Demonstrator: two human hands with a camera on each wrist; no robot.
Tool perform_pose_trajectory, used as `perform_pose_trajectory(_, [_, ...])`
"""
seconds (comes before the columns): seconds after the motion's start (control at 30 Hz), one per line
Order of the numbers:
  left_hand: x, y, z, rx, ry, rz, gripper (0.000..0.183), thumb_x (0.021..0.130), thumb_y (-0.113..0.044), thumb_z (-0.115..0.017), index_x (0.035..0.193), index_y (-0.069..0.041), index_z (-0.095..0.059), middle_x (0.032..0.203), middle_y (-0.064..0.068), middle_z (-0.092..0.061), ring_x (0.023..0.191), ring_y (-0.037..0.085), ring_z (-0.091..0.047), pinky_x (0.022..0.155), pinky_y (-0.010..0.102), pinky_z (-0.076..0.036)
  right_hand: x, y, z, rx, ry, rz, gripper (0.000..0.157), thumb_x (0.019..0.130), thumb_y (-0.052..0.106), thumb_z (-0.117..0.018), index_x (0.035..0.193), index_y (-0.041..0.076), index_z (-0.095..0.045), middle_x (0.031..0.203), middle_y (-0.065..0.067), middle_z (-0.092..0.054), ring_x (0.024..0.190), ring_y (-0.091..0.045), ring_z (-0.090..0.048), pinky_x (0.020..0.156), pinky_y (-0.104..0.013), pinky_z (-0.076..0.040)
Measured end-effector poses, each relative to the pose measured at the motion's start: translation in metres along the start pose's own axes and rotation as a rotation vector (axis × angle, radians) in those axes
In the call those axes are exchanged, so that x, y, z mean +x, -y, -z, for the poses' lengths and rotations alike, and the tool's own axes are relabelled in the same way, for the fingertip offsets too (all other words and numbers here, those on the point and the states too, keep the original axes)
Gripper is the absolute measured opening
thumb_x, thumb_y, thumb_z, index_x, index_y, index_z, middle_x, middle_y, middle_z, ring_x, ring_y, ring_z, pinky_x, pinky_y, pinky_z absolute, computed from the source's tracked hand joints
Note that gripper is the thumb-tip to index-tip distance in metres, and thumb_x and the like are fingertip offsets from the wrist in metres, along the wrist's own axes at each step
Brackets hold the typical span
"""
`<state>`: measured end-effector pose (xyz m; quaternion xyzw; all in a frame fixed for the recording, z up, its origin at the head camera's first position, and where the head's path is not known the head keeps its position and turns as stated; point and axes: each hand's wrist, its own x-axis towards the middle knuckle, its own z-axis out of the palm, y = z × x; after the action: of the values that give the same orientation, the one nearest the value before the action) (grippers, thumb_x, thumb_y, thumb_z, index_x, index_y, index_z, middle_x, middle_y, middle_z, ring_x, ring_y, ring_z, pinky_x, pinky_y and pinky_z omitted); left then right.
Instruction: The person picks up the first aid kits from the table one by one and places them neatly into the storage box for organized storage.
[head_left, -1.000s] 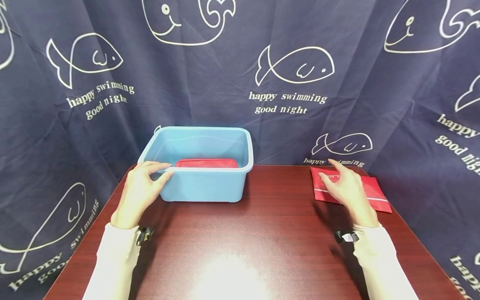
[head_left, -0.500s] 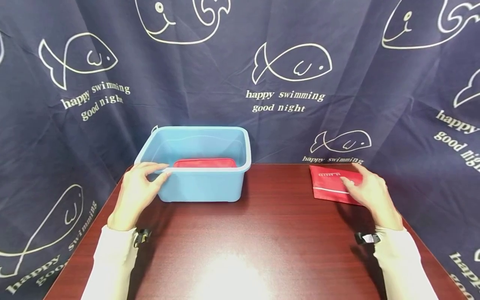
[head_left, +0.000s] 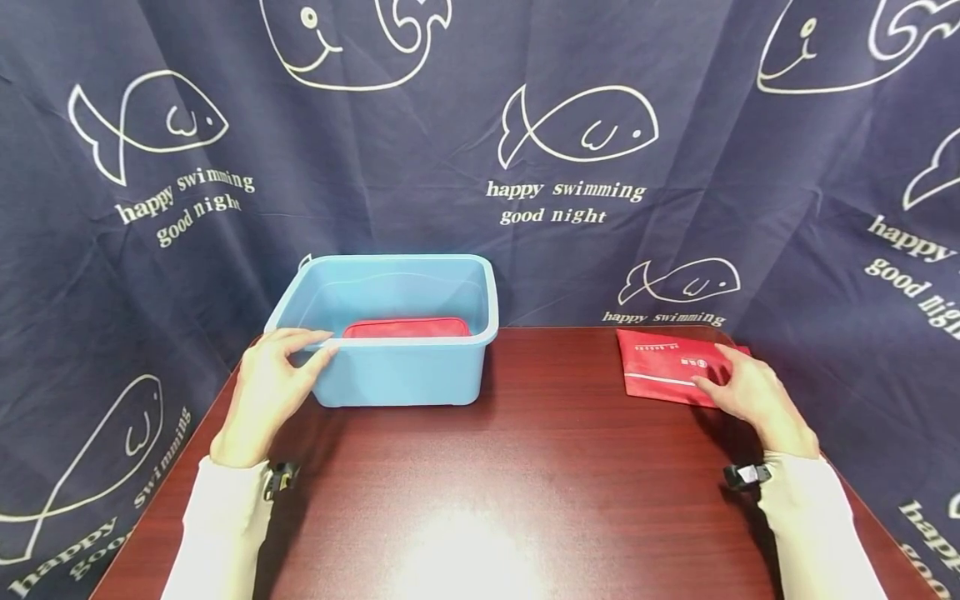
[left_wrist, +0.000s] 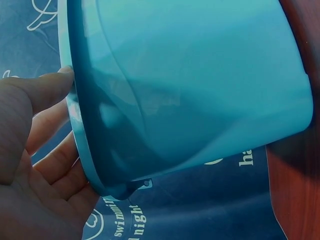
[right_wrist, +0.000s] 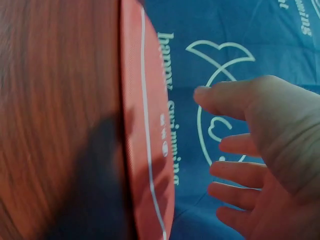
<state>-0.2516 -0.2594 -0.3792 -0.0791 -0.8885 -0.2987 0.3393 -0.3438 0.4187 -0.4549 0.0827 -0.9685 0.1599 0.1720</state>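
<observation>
Two white sleeves (head_left: 821, 533) came in over the near edge of the table (head_left: 555, 467), with a bright glare on the wood between them. The left hand (head_left: 273, 383) held the blue tub (head_left: 397, 375) by its rim at the tub's near left corner; how deep its fingers reached over the rim could not be told. The right hand (head_left: 757, 400) hung near the table's right edge, thumb and fingers spread wide with nothing between them, and the right wrist view showed it apart from the red pouch (head_left: 660, 367).

That pouch lay low on the table near its far right corner. Being soft-looking, it would probably lift best with the fingers brought well down and thumb and fingertips pressed in around one end; a light pinch at the top could slip. The hand covered part of its right end, and whether the red patch beyond the fingers belonged to it was unclear.

Near the far left corner stood the tub, upright, its near wall masking the lower part of a red case (head_left: 405, 328) inside. Close behind the far edge hung a dark blue curtain (head_left: 420, 183) with white fish, likely leaving little room beyond the pouch.
</observation>
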Motion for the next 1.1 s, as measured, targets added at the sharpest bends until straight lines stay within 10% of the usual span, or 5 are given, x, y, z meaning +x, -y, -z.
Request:
perform_pose_trajectory(0.6, [0.001,-0.001,0.001,-0.003,0.004,0.006,0.024,0.09,-0.028,-0.082,0.11,-0.015,-0.082,0.108,0.008,-0.077,0.107,0.028,-0.069,0.09,0.042,-0.047,-0.002,-0.04,-0.017,-0.03,0.217,-0.042,0.104,0.075,0.051,-0.088,0.141,-0.016,-0.043,0.133,-0.045,-0.049,0.119,-0.06,-0.049,0.105,-0.072,-0.038])
perform_pose_trajectory(1.1, [0.001,0.0,0.002,-0.018,0.001,0.0,0.025,0.089,-0.027,-0.083,0.11,-0.013,-0.082,0.107,0.009,-0.077,0.107,0.029,-0.069,0.093,0.046,-0.048,-0.008,-0.042,-0.017,-0.021,0.28,-0.097,0.1,0.082,0.057,-0.08,0.144,-0.012,-0.044,0.129,-0.041,-0.056,0.11,-0.058,-0.056,0.097,-0.071,-0.044])
